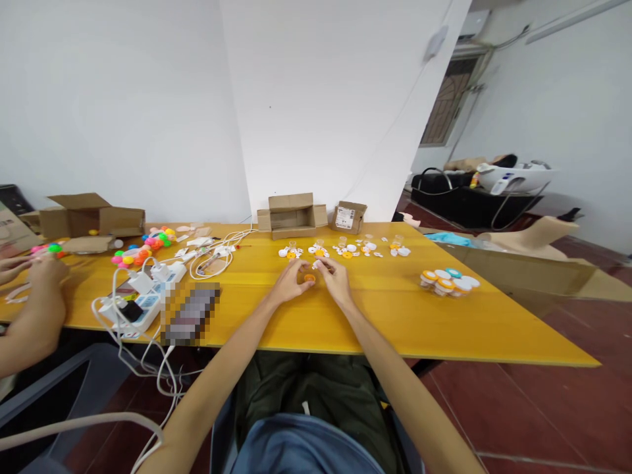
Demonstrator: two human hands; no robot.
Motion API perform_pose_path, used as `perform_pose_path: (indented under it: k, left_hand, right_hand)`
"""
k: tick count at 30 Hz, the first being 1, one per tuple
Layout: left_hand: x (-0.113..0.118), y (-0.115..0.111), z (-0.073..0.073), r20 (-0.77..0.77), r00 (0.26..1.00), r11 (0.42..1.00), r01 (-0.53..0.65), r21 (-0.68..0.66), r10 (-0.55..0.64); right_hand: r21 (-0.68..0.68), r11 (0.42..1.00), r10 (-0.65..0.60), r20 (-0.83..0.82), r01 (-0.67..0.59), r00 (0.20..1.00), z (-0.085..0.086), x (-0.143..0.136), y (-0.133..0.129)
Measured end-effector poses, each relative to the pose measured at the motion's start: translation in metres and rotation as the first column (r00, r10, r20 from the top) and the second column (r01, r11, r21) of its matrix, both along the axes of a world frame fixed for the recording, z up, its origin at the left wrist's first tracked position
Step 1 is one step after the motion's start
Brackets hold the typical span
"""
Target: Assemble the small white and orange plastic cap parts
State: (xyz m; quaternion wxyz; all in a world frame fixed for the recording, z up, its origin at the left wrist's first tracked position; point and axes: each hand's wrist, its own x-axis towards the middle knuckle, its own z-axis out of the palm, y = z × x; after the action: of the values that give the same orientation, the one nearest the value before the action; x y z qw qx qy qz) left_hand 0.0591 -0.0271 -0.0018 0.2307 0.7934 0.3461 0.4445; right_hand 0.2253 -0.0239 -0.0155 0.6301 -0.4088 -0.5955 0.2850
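Note:
My left hand [290, 283] rests over the table with its thumb and fingers curved around a small orange round container [309, 278]; whether it is a lid or a whole jar is too small to tell. In my right hand [336, 280], thumb and fingertips pinch a small white piece [316, 264] just above the orange container. Beyond both hands lies a row of small white pieces [316, 249], yellow lids [347, 255] and clear little jars [342, 242], set out in several groups.
Several capped jars [444, 283] stand together at right. Open cardboard boxes [292, 220] line the wall side. At left lie a power strip [153, 296] with white cables, a phone [192, 315] and colourful balls [143, 250]. Another person's hand [47, 270] works at far left.

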Motion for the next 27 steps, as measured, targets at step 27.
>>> perform_pose_path:
  k: [27]
  left_hand:
    - [0.0010,0.0111,-0.0092,0.105,0.992,0.961,0.099,-0.258,-0.074]
  right_hand:
    - [0.010,0.995,0.092,0.237,-0.097,0.967,0.0015,-0.0048,-0.0080]
